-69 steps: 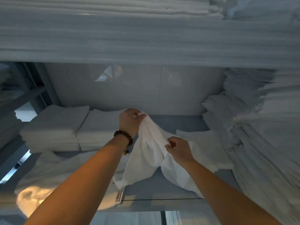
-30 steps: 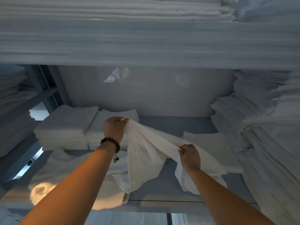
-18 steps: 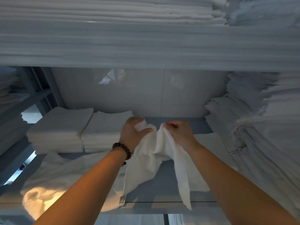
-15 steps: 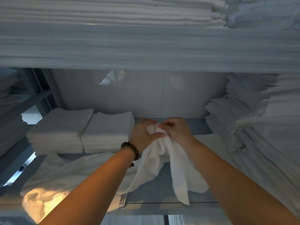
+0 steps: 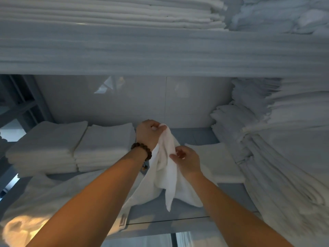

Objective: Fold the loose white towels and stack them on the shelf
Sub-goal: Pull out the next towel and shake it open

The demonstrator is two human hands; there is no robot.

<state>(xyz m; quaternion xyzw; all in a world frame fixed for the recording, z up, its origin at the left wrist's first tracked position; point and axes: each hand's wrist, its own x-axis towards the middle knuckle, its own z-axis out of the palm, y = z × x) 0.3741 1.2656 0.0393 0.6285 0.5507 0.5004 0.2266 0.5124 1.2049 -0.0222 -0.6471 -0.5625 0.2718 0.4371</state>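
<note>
Here, left hand (image 5: pixel 149 134) gripping bunched top of white towel (image 5: pixel 166 177), right hand (image 5: pixel 187 160) pinching it lower, above shelf (image 5: pixel 185 213)

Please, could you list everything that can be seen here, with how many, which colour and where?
held towel: one, white, hangs above the middle of the shelf
folded stacks: two, white, side by side at the shelf's back left
loose towel: one, white, spread at the shelf's front left
flat towel: one, white, on the shelf behind the right hand
tall pile: one, white, fills the right side
upper linen: several layers, white, on the board above
shelf: one, grey, under the towels
bead bracelet: one, dark brown, on the left wrist
left hand: one, grips the held towel's top
right hand: one, pinches the held towel lower down
</note>
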